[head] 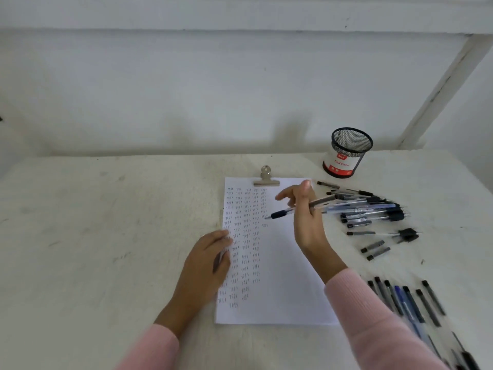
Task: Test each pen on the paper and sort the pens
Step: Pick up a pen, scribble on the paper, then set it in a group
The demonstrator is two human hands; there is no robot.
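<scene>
The right hand (306, 212) grasps a pen (282, 212) across its barrel, fingers curled round it, with the tip poised just above the paper (288, 276) beside the last column of test marks; the hold looks loose and sideways rather than a writing grip, so the pen could roll out, or skid and leave a stray stroke across the written marks; the left hand (208, 260) rests on the paper's left edge, and a dark sliver shows beneath it, perhaps a cap, though I cannot tell whether the fingers grip it; if that hand lifts, the sheet, pinned only by the clip (266, 178) at its top, may shift under the tip; the heap of pens (373, 209) lies just beside the right hand and the row of pens (408, 303) near the sleeve, so a careless sweep could mix tested with untested; the mesh cup (348, 153) stands well apart.
</scene>
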